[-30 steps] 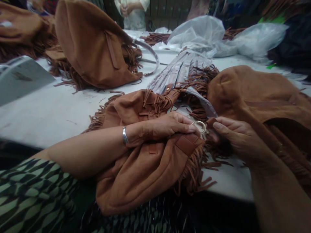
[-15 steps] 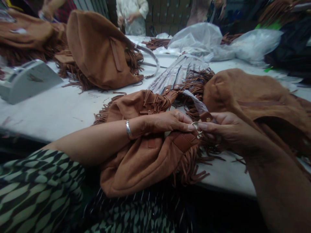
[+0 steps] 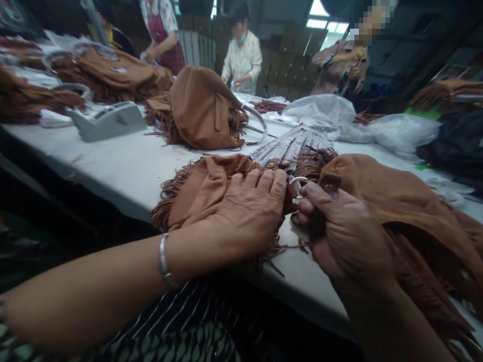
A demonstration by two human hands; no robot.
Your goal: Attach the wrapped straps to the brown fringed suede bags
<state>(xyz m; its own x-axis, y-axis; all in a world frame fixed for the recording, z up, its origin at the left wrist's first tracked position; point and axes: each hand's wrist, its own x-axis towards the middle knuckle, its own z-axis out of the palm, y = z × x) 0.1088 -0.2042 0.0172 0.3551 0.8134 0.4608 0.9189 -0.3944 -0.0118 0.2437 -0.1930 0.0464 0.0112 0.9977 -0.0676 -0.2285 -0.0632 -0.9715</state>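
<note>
A brown suede bag with fringe [image 3: 204,186] lies on the table's near edge. My left hand [image 3: 252,206] is closed over its right part, knuckles up; the thumb and fingertips are hidden. Right beside it, my right hand [image 3: 339,226] pinches a shiny metal ring [image 3: 299,180] at the bag's right end. A brown leather tab with a metal stud [image 3: 332,185] shows just behind my right fingers. How the ring joins the strap is hidden by my fingers.
Another brown bag [image 3: 377,186] lies close on the right, and one stands [image 3: 199,108] farther back. A grey tape dispenser [image 3: 109,123] sits at left. Clear plastic bags [image 3: 320,110] lie at the back. Several people work beyond the white table [image 3: 124,171].
My left hand has moved from pinching at the ring to gripping the bag. The bag is turned and pushed back onto the table. The view has tilted up.
</note>
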